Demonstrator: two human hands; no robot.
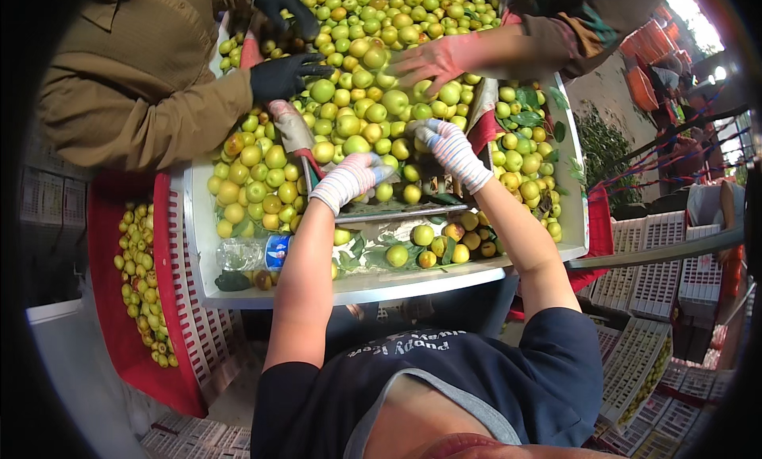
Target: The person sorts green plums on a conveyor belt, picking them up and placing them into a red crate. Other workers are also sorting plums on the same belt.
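Many small round green-yellow fruits (356, 144) cover a sorting table with a pale metal rim (417, 285). My left hand (352, 179), in a striped knit glove, rests at the near edge of the central heap, its fingertips beside some fruits. Opposite it, my right hand (452, 151) wears a matching glove, with curled fingers among the fruits; whether either hand holds one cannot be told. A metal bar (405, 213) runs below both hands. Nearer me, loose fruits (397, 255) and green leaves lie in the front trough.
A co-worker's black-gloved hands (280, 78) reach in from the left, another person's pinkish hand (431, 60) from the right. Cloth-wrapped dividers (293, 128) flank the heap. A plastic bottle (241, 255) lies at front left. A red crate (178, 340) holds fruits; white crates (664, 256) stand right.
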